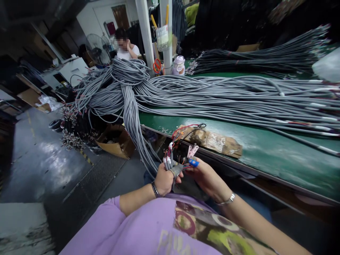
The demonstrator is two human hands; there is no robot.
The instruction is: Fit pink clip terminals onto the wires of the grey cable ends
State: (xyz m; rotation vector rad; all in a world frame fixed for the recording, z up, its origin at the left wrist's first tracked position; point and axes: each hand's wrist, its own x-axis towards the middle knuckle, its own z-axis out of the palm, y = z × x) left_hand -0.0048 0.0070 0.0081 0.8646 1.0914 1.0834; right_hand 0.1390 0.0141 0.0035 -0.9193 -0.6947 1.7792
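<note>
My left hand (165, 180) is closed around the ends of several grey cables (169, 163), whose tips show white sleeves and thin coloured wires. A grey strip, perhaps tape or a cable piece, crosses the front of that fist. Close beside it on the right, my right hand (202, 173) has its fingers bent in at the thin wires, with blue tape (193, 162) wrapped on one finger. What its fingertips pinch is too small to make out. Just above them is a pink clip (192, 151) at the bench edge.
Long grey cables (212, 94) cover the green bench (292, 159). A wooden block (220, 143) wrapped in clear film lies at its front edge. A cable bundle (130, 117) hangs off the left end, near a cardboard box (117, 141). A person (126, 47) sits behind.
</note>
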